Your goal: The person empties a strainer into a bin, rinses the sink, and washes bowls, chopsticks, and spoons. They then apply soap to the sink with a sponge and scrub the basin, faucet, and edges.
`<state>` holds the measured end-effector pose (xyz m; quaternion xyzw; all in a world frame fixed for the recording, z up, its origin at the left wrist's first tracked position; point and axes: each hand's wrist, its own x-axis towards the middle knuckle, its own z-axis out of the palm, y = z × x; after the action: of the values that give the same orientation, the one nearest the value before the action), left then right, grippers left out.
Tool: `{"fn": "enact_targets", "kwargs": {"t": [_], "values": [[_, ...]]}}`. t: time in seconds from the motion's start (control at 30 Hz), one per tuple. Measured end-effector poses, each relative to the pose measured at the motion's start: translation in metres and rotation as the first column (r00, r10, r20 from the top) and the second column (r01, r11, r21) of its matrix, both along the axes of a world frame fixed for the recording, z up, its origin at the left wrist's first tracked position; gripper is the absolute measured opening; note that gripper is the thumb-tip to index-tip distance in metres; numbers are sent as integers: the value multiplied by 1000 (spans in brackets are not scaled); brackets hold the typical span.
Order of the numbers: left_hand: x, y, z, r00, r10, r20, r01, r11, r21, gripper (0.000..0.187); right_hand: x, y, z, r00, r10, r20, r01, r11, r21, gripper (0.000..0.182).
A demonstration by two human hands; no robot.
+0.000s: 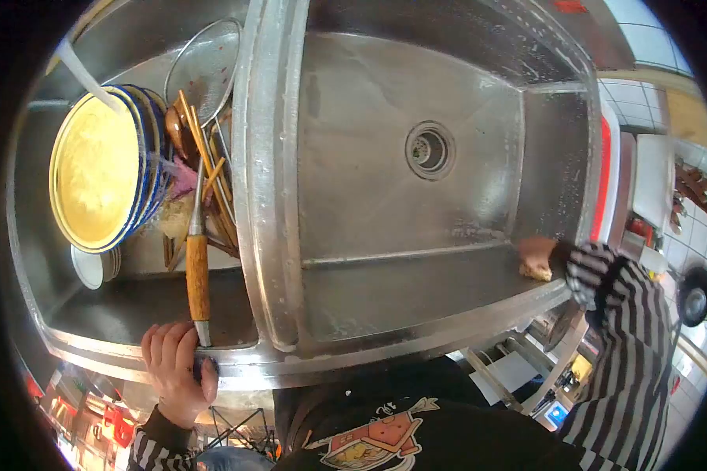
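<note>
My right hand [536,253], blurred by motion, is closed on a pale yellowish sponge-like pad [537,273]. It presses the pad against the near right corner of the right sink basin [369,157]. Over the front rim of the left basin [126,349] curl the fingers of my left hand [174,363], its thumb apart on the near side. A small dark thing or gap shows between thumb and fingers, too small to make out. Just beyond those fingers, a wooden-handled utensil [198,275] leans on the rim, its far end among other utensils.
The left basin holds a stack of blue-rimmed yellow plates [98,177], smaller white dishes [88,267], a wire strainer [208,74] and chopsticks [200,145]. A metal divider [271,173] separates the basins. A drain [430,150] sits in the right basin floor.
</note>
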<state>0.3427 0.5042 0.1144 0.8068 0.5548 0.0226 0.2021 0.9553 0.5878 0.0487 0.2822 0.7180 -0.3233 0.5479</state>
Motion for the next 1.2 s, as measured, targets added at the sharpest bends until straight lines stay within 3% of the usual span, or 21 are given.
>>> {"fn": "enact_targets", "kwargs": {"t": [0.07,0.13,0.17,0.23,0.3,0.33,0.37,0.43,0.5,0.53,0.6,0.67,0.7,0.87,0.9,0.93,0.97,1.0,1.03,1.1,1.2], "values": [[0,0,3,1000,1,-5,-1,1000,-14,36,-17,-11,1,970,165,-178,-162,986,30,17],[1,1,2,1000,-11,-9,11,1000,-6,36,-91,-1,-3,941,-241,-236,231,970,-72,15],[1,1,1,999,-33,-15,33,999,6,36,-98,-8,-40,597,32,-802,-75,997,-16,12],[1,0,1,1000,-13,20,13,1000,-1,35,-187,-9,-54,439,-59,-896,54,998,-39,15],[4,1,1,998,-3,60,0,999,42,33,-258,-7,-61,572,-99,-814,90,994,-58,17],[2,0,2,997,-3,79,3,1000,5,33,-283,2,-69,240,188,-953,-50,982,181,14],[1,1,1,997,-12,79,9,999,42,32,-325,10,-58,561,-120,-819,197,980,-9,13],[4,6,8,998,-44,34,44,999,0,31,-363,-6,-59,693,-456,-559,502,861,-81,15],[5,0,6,999,-45,4,45,998,40,33,-366,-26,-94,-90,-735,-672,984,40,-176,20],[2,0,4,999,-51,4,51,998,49,33,-355,9,-76,-254,-900,-355,927,-122,-356,29],[-3,-2,1,998,-59,11,58,997,48,34,-359,59,-110,-380,-778,-500,892,-166,-420,29],[3,3,6,997,-76,20,75,995,61,34,-363,133,-145,117,-463,-879,976,218,14,25],[5,4,7,997,-76,29,73,994,81,34,-372,190,-152,-158,-497,-853,985,-139,-101,25],[-10,-6,-3,996,-89,-5,89,995,45,35,-378,264,-143,-348,-192,-918,924,-233,-302,21],[-11,-5,-4,997,-76,22,75,997,33,35,-367,234,-163,-33,-175,-984,997,69,-45,17],[-2,1,3,997,-62,51,59,997,59,36,-359,188,-160,-39,-382,-923,967,218,-131,15],[-2,0,5,997,-58,53,54,996,66,36,-345,146,-180,293,245,-924,701,603,381,15],[-2,-2,5,998,-57,10,56,996,65,37,-345,92,-161,187,-248,-951,874,484,45,18],[0,-1,3,998,-59,-28,61,996,70,37,-351,40,-243,512,515,-688,524,448,725,26],[4,3,7,997,-73,-20,74,996,45,37,-327,33,-112,116,-213,-970,829,559,-24,20],[8,3,9,998,-58,-6,58,996,72,36,-318,100,-111,386,283,-878,516,722,460,16]]}}
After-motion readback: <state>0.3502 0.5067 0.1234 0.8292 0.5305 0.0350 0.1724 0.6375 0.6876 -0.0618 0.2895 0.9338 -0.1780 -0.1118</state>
